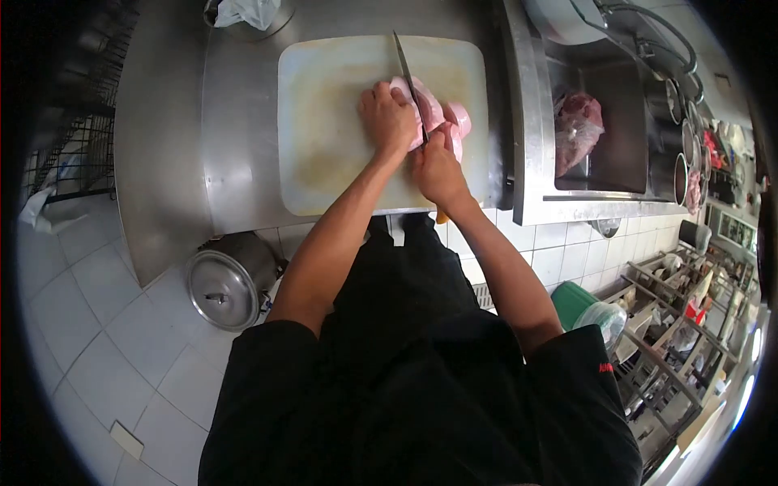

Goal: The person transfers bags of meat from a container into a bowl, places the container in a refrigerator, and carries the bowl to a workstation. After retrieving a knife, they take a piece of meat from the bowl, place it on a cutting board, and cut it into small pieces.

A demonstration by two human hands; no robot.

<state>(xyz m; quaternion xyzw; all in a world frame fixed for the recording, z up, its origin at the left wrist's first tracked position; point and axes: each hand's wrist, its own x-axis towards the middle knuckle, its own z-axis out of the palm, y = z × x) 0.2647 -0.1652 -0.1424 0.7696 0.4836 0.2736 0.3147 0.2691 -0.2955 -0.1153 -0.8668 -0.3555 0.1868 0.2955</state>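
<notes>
On the white cutting board (324, 81) lies a piece of pale pink raw meat (429, 107), with cut pieces (459, 119) to its right. My right hand (442, 172) is closed around the handle of a long kitchen knife (403, 61); a bit of the yellowish handle shows below the fist. The blade points away from me and lies against the meat. My left hand (390, 120) presses on the meat just left of the blade, fingers curled. How firmly its fingertips grip is partly hidden.
To the right is a steel sink (620, 146) holding a large piece of meat in clear plastic (578, 125). A lidded steel pot (220, 290) stands on the tiled floor at lower left. A metal container with a plastic bag (247, 12) sits at the counter's back left.
</notes>
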